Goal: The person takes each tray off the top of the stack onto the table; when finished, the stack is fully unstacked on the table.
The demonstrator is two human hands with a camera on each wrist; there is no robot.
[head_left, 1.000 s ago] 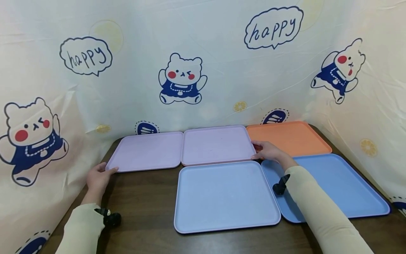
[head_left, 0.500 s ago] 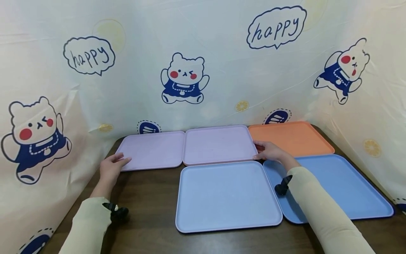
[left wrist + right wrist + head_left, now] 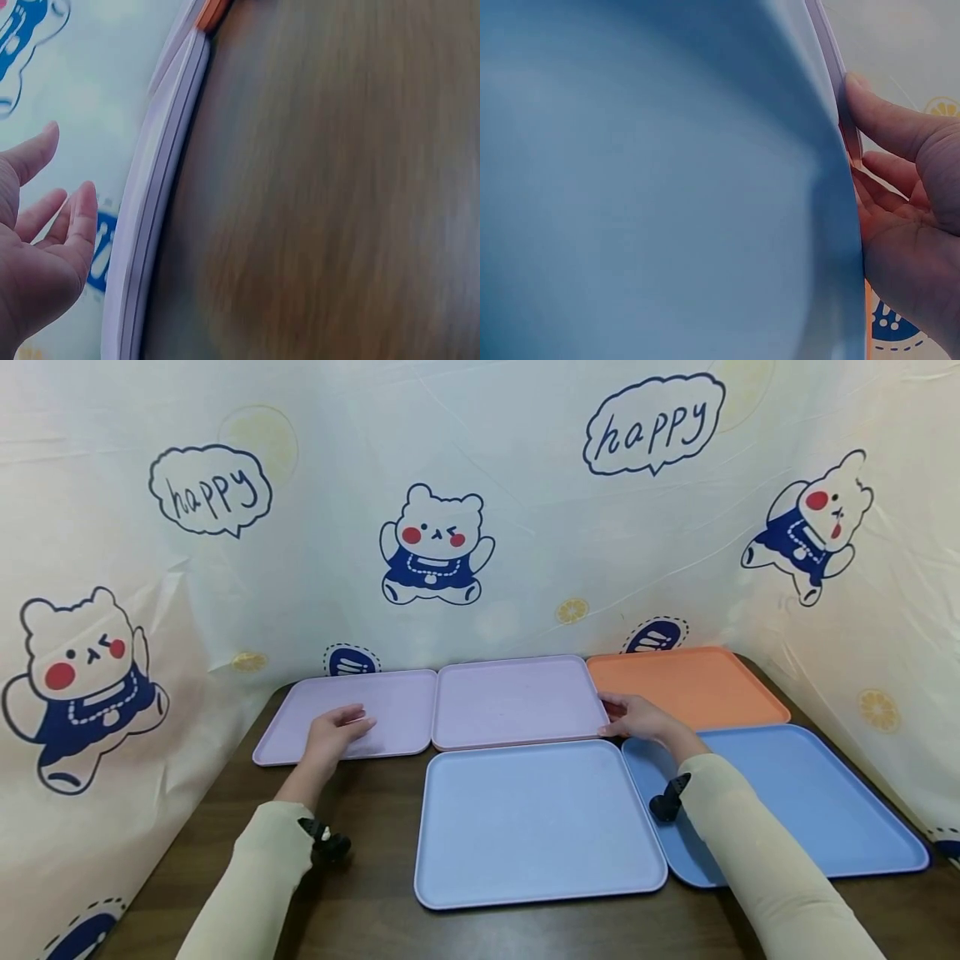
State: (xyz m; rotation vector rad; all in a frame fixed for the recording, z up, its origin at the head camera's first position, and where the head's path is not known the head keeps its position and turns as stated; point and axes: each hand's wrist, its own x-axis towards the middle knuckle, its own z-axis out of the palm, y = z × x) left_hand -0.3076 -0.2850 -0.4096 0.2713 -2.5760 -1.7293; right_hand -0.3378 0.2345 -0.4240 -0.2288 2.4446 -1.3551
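Note:
My left hand [image 3: 330, 739] hovers over the front part of the left light-purple tray [image 3: 401, 706], fingers loosely extended and holding nothing. In the left wrist view, that hand [image 3: 45, 277] is apart from the purple tray edge [image 3: 142, 225], where stacked rims show. My right hand [image 3: 637, 720] is at the front right corner of the middle light-purple tray [image 3: 517, 702]. Its thumb and fingers grip that corner; in the right wrist view the thumb [image 3: 885, 120] touches the purple rim [image 3: 826, 45], while the fingers are partly hidden.
A pale blue tray [image 3: 540, 827] lies in front of the middle purple one. To its right is a darker blue tray [image 3: 810, 802], under my right forearm, with an orange tray [image 3: 690, 685] behind. All lie on a brown wooden table [image 3: 360, 910] before a printed cloth [image 3: 517, 568].
My left hand has let go of the left purple tray's front left corner and moved right over that tray. The right hand stays at the middle purple tray's corner.

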